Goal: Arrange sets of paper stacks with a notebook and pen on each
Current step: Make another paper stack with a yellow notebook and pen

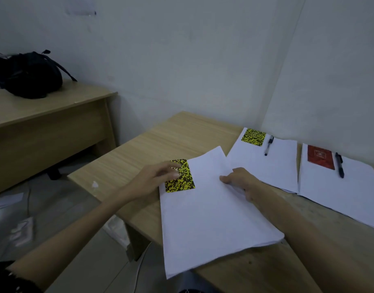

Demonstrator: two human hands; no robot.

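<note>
Three white paper stacks lie on the wooden table [173, 140]. The near stack [211, 218] overhangs the table's front edge and carries a yellow-and-black notebook [181, 178] at its upper left corner. My left hand [158, 176] rests its fingertips on that notebook. My right hand [239, 180] presses flat on the same stack, fingers spread. The middle stack [266, 166] holds a second yellow-and-black notebook [253, 137] and a black pen [268, 145]. The right stack [338, 191] holds a red notebook [320, 157] and another black pen [339, 164].
A second wooden desk [44, 111] stands to the left with a black bag [31, 75] on it. Loose papers and plastic lie on the grey floor [12, 218] between the desks. White walls close the corner behind the table.
</note>
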